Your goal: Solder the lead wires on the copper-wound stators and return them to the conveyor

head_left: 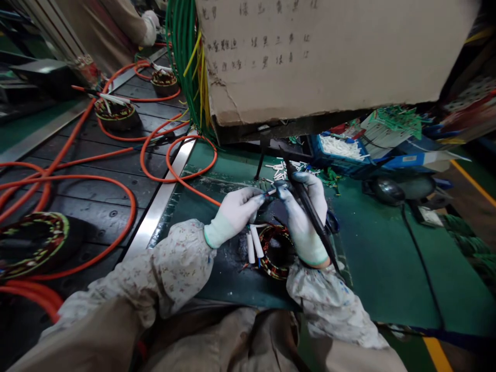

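Observation:
My left hand (232, 214), in a white glove, pinches thin wire leads just above a wound motor stator (276, 252) lying on the green mat. My right hand (306, 217), also gloved, grips a long black tool (310, 212) that runs diagonally across the palm, its tip meeting the left fingertips at the leads. Two white sleeve tubes (253, 244) hang from the stator's wires beneath my left hand. Both forearms wear floral sleeve covers.
Orange cables (116, 206) loop over a dark conveyor at left, with more stators (33, 243) (116, 111) on it. A large cardboard sheet (329, 51) hangs overhead. A blue tray of white tubes (341, 147) sits behind. Another person's sleeve (149, 28) shows top left.

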`<state>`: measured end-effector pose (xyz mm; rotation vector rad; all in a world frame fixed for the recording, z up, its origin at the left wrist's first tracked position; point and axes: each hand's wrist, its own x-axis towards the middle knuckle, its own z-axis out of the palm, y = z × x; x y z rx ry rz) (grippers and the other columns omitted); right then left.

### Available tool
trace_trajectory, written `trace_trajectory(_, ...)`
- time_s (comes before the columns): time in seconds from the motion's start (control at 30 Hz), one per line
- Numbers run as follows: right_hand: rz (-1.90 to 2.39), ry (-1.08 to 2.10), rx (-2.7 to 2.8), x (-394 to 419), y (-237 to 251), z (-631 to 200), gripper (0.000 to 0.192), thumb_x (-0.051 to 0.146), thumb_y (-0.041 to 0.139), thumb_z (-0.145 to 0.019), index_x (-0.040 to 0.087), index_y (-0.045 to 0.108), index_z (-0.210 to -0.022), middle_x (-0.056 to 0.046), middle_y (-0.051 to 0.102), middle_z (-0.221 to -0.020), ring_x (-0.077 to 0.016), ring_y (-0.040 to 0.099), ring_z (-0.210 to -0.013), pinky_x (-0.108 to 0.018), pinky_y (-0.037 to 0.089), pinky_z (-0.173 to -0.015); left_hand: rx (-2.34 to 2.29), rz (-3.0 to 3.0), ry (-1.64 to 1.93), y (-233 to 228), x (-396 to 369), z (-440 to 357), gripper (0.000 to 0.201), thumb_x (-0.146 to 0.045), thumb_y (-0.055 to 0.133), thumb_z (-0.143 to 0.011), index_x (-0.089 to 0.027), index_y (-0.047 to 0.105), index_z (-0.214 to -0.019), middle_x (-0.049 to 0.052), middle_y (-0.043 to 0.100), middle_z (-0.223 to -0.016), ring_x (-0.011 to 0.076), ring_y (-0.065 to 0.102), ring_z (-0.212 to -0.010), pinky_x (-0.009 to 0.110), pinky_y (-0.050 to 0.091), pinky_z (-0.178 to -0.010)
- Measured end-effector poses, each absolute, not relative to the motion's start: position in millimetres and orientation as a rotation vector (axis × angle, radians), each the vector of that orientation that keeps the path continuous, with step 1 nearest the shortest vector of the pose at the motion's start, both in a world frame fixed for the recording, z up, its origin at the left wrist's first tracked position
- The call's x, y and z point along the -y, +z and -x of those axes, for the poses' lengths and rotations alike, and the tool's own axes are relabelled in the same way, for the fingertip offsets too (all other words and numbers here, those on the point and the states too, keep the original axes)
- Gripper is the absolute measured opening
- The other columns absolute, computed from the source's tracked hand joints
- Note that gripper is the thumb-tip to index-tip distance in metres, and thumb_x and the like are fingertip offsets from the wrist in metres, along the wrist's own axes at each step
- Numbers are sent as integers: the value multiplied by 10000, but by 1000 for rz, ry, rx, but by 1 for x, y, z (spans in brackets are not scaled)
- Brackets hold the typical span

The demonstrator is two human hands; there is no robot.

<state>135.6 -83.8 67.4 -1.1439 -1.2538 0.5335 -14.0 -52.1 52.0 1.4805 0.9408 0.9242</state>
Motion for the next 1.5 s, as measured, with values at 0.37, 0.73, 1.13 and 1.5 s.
trace_trajectory(0.37,1168,443,1247,85,61,-131,264,298,692,-855,255,556,-1077,-5,629,-998,-152,638,-895,-309,557,-831,-914,-1470,927,51,52,16,298,-387,570,-858,-121,682,-933,-37,559,-543,100,491,-478,212,403,-513)
trace_trajectory(0.73,1238,702,1379,85,50,-138,253,313,656,-862,270,566,-1095,-9,671,-1035,-172,664,-924,-340,570,-849,-675,-1473,620,47,39,44,479,-534,683,-846,-105,732,-1053,93,758,-1011,254,685,-1007,328,540,-893)
trace_trajectory(1.13,1347,708,1672,84,23,-138,747,295,741,-769,237,394,-1428,-122,602,-1327,-249,680,-1036,-457,579,-971,-869,-1583,699,27,37,44,412,-500,661,-813,-118,728,-951,75,750,-926,217,674,-874,302,529,-802)
trace_trajectory(1.5,1167,260,1858,72,32,-149,254,265,620,-874,285,596,-1126,-23,714,-1075,-198,687,-978,-372,583,-900,-909,-1616,638,31,38,45,442,-533,637,-838,-103,739,-845,43,713,-761,181,635,-728,258,479,-660)
